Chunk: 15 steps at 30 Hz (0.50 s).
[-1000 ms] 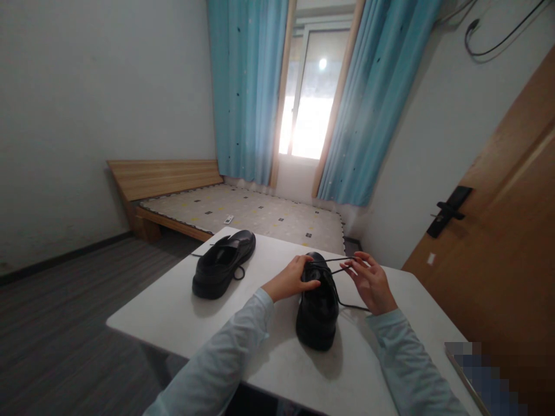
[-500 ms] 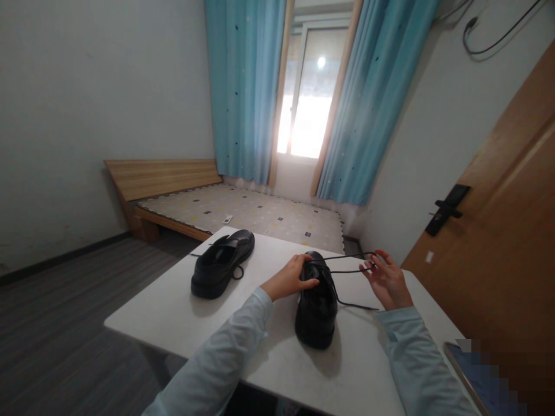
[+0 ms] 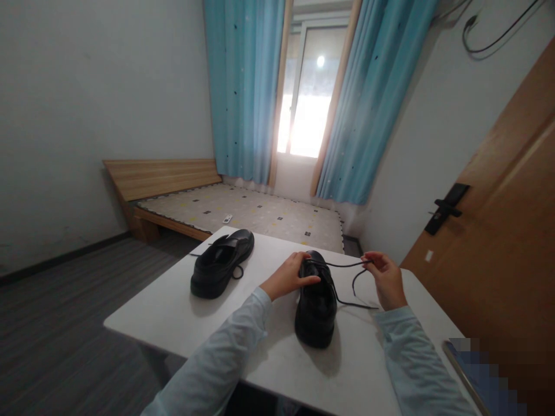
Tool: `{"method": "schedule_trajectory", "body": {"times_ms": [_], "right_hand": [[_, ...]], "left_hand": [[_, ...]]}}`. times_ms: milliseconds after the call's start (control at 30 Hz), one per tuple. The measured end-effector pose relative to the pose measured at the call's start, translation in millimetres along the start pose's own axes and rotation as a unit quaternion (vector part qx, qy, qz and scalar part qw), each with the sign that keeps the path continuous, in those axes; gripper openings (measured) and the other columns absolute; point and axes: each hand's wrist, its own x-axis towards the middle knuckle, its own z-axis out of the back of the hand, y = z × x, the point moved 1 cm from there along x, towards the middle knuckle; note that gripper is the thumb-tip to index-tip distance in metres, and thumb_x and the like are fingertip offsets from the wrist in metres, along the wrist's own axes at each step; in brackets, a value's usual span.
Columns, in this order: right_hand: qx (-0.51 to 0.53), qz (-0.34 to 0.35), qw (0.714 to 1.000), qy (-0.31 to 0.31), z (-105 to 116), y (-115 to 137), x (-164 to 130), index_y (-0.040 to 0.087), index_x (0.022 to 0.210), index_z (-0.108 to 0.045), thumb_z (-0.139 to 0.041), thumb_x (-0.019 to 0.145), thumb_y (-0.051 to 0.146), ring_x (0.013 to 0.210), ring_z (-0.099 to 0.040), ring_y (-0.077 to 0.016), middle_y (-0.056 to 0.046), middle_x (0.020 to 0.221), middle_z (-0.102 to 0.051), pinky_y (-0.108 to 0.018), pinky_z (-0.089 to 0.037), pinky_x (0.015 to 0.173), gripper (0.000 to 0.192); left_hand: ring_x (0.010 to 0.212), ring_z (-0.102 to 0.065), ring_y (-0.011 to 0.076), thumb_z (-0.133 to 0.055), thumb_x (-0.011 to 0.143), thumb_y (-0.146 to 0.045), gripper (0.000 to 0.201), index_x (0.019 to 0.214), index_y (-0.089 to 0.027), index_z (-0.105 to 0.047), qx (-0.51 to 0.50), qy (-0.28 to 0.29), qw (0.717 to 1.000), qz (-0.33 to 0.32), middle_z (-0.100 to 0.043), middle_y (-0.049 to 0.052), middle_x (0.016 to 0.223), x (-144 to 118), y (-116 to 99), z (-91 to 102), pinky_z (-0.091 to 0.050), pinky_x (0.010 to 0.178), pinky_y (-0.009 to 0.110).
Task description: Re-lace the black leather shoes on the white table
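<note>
Writing first: small white sticker (image 3: 429, 255) on the wooden door (image 3: 498, 190), too small to read from here. Same for the marks on the white remote (image 3: 228, 219) lying on the bed (image 3: 255, 211).

Black shoe (image 3: 315, 323) is upright on the white table (image 3: 277, 358), right of the middle, heel toward the person. Left hand (image 3: 286, 278) is clamped on its front part, thumb over the opening, fingers on the far side. Right hand (image 3: 385, 280) has a black lace (image 3: 347, 266) pinched between thumb and fingertips, off to the right of the shoe; the tail of it curls down from the pinch. Second lace end (image 3: 355, 304) runs out over the tabletop, tip just beside the right cuff.

Room: strip of tabletop between the heel and the near edge, wider gap across to the other shoe (image 3: 217, 268), which sits near the far left edge. One of its laces pokes past that edge. Toe of the held shoe is near the far edge.

Hard to see: left fingertips and part of the lacing hide each other. Flat thing (image 3: 481, 378) at the right edge is blocked out; can't tell what it is.
</note>
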Motion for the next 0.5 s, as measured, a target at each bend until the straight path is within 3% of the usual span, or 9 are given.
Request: {"method": "schedule_trajectory", "body": {"times_ms": [267, 400, 500], "right_hand": [[-0.180, 0.029, 0.977, 0.114, -9.3, -7.6, -6.5, 0.019, 0.081, -0.061, -0.051, 0.066, 0.018, 0.080, -0.058, -0.0205, -0.006, 0.086, -0.065, -0.037, -0.048, 0.073, 0.019], [-0.282, 0.032, 0.942, 0.178, -11.5, -26.0, -10.0, 0.018, 0.087, -0.061, -0.045, 0.057, 0.010, 0.091, -0.058, -0.0236, -0.008, 0.093, -0.065, -0.043, -0.044, 0.087, 0.035], [-0.325, 0.049, 0.926, 0.185, -14.1, -39.3, -14.0, 0.017, 0.098, -0.060, -0.042, 0.053, 0.006, 0.107, -0.053, -0.0254, -0.011, 0.105, -0.062, -0.046, -0.036, 0.097, 0.050]], "left_hand": [[0.094, -0.056, 0.0188, -0.053, 0.083, -0.027, 0.012, 0.089, -0.018, -0.059, 0.050, -0.071, 0.996, 0.007, -0.059, 0.005, 0.093, 3.0, -1.7, 5.4, -0.043, 0.089, 0.034], [0.093, -0.057, 0.0191, -0.054, 0.081, -0.022, 0.011, 0.087, -0.019, -0.063, 0.065, -0.074, 0.995, 0.011, -0.060, 0.005, 0.092, 2.9, -3.7, 6.1, -0.043, 0.089, 0.033], [0.094, -0.057, 0.0191, -0.055, 0.080, -0.020, 0.016, 0.093, -0.020, -0.065, 0.064, -0.068, 0.996, 0.015, -0.061, 0.006, 0.095, 3.4, -4.5, 4.9, -0.043, 0.090, 0.033]]}}
